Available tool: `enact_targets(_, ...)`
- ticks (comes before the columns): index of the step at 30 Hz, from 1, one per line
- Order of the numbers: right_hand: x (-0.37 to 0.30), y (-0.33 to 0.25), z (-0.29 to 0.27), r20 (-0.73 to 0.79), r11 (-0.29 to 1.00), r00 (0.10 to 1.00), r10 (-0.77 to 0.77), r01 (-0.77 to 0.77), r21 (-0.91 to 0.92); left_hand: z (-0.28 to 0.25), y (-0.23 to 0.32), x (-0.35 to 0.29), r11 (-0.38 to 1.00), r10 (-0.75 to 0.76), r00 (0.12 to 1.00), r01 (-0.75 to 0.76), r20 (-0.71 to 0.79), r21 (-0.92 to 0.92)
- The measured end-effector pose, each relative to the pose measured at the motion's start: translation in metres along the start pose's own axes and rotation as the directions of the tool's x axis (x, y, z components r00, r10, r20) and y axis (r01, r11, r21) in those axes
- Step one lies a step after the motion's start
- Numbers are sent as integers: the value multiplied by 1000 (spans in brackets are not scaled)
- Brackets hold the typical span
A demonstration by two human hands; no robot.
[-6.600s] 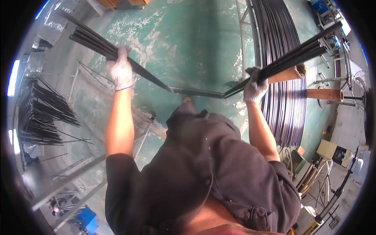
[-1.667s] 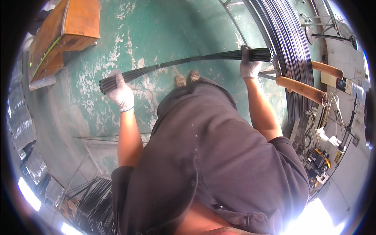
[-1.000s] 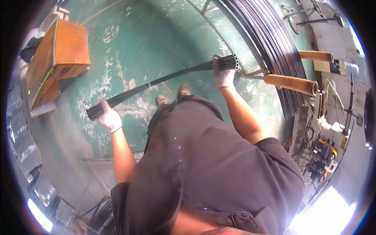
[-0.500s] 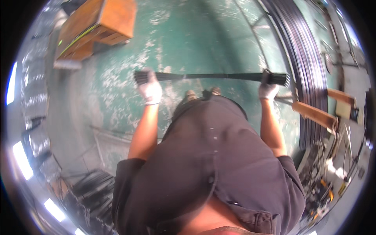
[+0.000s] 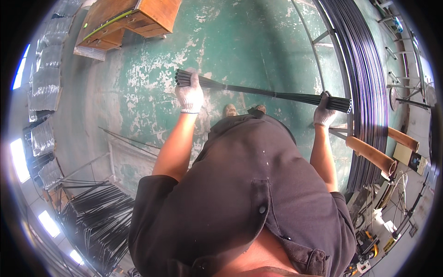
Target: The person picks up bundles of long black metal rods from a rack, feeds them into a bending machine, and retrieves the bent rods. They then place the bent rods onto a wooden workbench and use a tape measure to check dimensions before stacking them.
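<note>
"Black tube bundle: where are you seeing it?"

"From my distant seat, I'm seeing it stretching crosswise between the two hands, in front of the body, over the worn green floor."

"What else is lying around?"

"On the right, a long row of thin black rods is running away; I'm not managing to tell whether the bundle's right end is touching it. Dark bars are lying heaped at lower left, a wooden desk is standing at upper left, and two brown rolls are jutting out near the rods."

"And the hands?"

"Both are wearing knit gloves, well apart. The left hand is clamping the bundle near its left end, the right hand near its right."

"Anything smaller?"

"Two shoes are showing beyond the bundle's near side."
</note>
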State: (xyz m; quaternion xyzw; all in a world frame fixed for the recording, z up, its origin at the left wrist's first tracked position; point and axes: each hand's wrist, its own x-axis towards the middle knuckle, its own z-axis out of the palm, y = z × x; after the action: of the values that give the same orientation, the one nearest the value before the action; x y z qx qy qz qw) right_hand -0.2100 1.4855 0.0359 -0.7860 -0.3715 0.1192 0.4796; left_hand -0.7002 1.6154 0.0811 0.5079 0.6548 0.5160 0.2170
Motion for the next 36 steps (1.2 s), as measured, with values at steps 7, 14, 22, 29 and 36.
enact_targets(7,2,-1,1,-9,999,1000,11,-10,35,-3,3,2,997,61,997,-63,41,37)
enact_targets(14,10,4,5,3,1000,1000,-10,10,2,0,4,8,997,56,996,-59,64,44)
enact_targets(22,17,-9,-4,14,996,1000,9,-7,-88,7,10,16,1000,1,994,1,109,-15)
enact_targets(29,26,-121,-63,-173,931,960,-221,155,-332,4,-4,14,998,-32,995,37,91,-56)
enact_targets(36,65,-181,-106,173,861,977,-124,193,-470,13,22,13,986,-143,986,150,85,-74)
